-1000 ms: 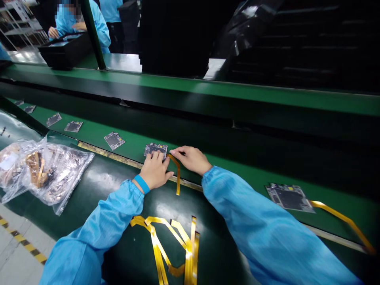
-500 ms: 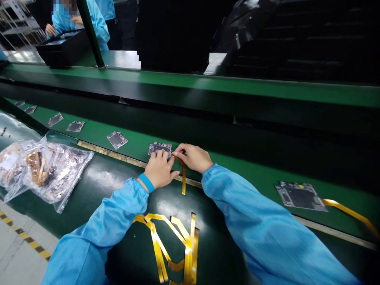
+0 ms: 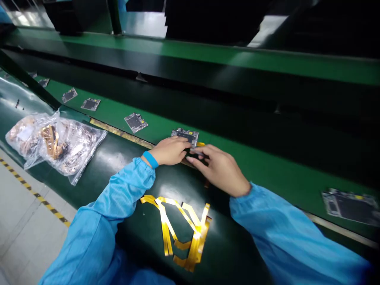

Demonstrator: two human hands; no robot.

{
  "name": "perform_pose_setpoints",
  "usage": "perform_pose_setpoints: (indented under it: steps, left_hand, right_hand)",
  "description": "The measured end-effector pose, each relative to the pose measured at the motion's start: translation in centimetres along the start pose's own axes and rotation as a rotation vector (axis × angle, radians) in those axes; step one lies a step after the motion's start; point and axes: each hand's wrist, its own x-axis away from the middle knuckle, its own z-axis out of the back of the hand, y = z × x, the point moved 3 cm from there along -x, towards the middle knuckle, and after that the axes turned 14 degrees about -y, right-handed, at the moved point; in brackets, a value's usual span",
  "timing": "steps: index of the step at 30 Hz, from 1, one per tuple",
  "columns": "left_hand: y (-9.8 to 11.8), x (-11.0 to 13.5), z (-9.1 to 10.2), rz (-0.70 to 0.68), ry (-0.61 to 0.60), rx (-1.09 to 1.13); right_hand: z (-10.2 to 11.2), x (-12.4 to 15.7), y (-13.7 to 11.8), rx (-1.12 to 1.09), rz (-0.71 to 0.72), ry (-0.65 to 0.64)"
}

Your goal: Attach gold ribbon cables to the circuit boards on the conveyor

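A dark circuit board lies on the green belt, its near edge covered by my fingers. My left hand, with a blue band at the wrist, grips that near edge. At the board's right corner my right hand is closed, fingertips pinched around a yellow flex cable. Only short bits of this cable show beyond the fingers; the join with the board is hidden. Nearer to me, several loose yellow flex cables lie in a pile on the dark green bench.
More circuit boards lie along the belt to the left, such as one board; another board is at the far right. Clear plastic bags of parts sit on the bench at left. A green post stands behind, beside a black bin.
The view has tilted down and shifted left. My right hand has turned, its fingers now over the board's right corner, and the cable's hanging length is mostly hidden. My left hand stays at the board.
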Motion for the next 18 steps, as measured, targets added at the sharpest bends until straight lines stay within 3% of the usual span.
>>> perform_pose_setpoints:
  steps: [4, 8, 13, 18]
  left_hand:
    - [0.0, 0.4, 0.8, -0.047, 0.064, 0.138]
    - [-0.3, 1.4, 2.4, -0.042, 0.159, 0.199]
    - [-1.0, 2.3, 3.3, -0.041, 0.245, 0.24]
    - [-2.1, 2.6, 3.5, -0.033, 0.266, 0.258]
  right_hand:
    - [-2.1, 3.0, -4.6, -0.05, 0.193, -0.233]
    - [-4.9, 4.7, -8.5, 0.044, 0.313, -0.429]
    - [-7.7, 4.4, -11.5, 0.139, 0.362, -0.528]
    - [-8.6, 3.6, -11.9, 0.147, 0.346, -0.573]
